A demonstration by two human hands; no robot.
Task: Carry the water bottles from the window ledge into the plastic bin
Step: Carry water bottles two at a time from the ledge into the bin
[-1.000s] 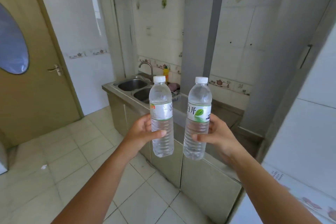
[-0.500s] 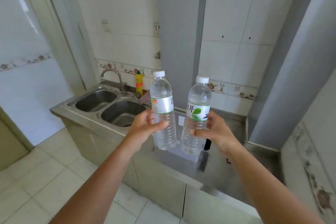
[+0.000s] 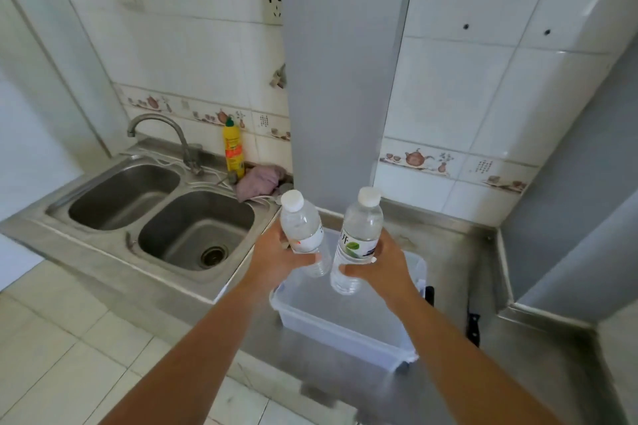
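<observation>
Left hand [image 3: 276, 257] grips one bottle [image 3: 302, 229], right hand [image 3: 378, 260] grips another [image 3: 359, 238]. Both bottles held side by side, caps tilted up, above the clear bin [image 3: 341, 324]. Bin sits on the steel counter [image 3: 459, 245]; sink [image 3: 162, 214] at 9 o'clock of it.

Bright, even daylight; soft shadows. Glare on tiles right of the pillar [image 3: 348, 79]. Wide-angle bending at edges; slight motion blur.
</observation>
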